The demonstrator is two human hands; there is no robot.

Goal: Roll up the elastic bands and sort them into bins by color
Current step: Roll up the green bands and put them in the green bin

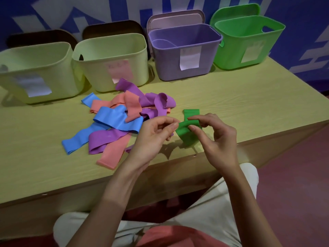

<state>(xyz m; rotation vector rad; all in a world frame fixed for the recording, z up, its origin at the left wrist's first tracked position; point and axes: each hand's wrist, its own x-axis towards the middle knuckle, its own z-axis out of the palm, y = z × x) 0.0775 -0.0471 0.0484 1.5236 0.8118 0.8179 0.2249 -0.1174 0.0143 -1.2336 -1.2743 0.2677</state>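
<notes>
I pinch the green band point(188, 130) in both grips, left hand point(156, 132) and right hand point(216, 138), just above the near worktop point(249, 107) edge, its roll barely begun. The green bin point(249, 45) waits far right; the pile point(121, 118) remains unsorted.

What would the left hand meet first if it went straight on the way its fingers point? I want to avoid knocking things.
Probably the green band, which the left hand already pinches; beyond it, the right hand.
</notes>
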